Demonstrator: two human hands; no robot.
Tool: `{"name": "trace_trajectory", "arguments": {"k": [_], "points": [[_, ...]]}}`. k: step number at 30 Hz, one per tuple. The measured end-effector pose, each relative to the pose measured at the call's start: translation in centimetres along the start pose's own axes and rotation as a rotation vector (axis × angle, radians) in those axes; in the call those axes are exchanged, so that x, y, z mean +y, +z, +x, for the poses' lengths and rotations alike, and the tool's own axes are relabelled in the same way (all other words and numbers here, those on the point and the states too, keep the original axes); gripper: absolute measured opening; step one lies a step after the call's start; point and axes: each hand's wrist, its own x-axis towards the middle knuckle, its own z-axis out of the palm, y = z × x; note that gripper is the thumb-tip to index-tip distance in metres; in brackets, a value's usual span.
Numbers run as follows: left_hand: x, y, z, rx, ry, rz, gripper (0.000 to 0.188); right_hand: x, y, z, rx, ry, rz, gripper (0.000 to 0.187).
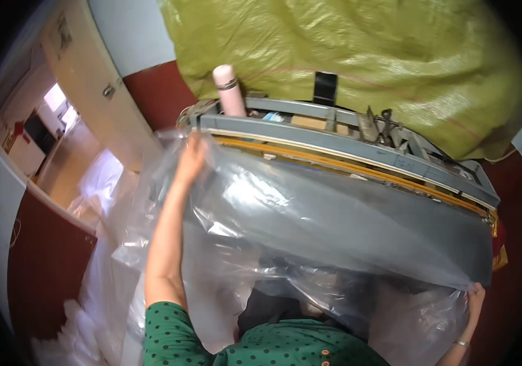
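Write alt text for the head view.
A person's left hand and right hand hold clear plastic film spread across a grey metal-framed bench, the left farther off, the right nearer. A pink bottle stands at the bench's far side, before a yellow-green cover.

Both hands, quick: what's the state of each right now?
Left hand: closed, holding the clear plastic sheet at its far left.
Right hand: closed, holding the same sheet at the right.
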Motion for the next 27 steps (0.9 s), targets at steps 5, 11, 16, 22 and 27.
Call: {"name": "trace_trajectory", "arguments": {"k": [5, 11, 16, 22, 27], "points": [[-2.9, 5.6, -3.5, -0.181, -0.196, 0.334, 0.051, -0.9, -1.0, -2.4, -0.023, -0.096, -0.161, 0.003], [2.9, 5.8, -4.7, 0.132, -0.117, 0.078, 0.027, -3.3, -0.5, -2.9, -0.083, -0.096, -0.125, 0.010], [0.0, 6.3, -7.2, -0.087, -0.101, 0.229, 0.039, -4.9, -4.0, 0.5, -0.296, 0.016, -0.174, 0.008], [-3.4, 5.8, -5.6, 0.037, 0.042, 0.241, 0.046, -13.7, -7.2, 7.4, 0.860, -0.321, -0.999, 0.028], [-1.2, 4.1, -5.4, -0.039, -0.084, 0.465, 0.037, -18.8, 4.6, 4.4, 0.601, -1.144, -0.785, 0.015]]}}
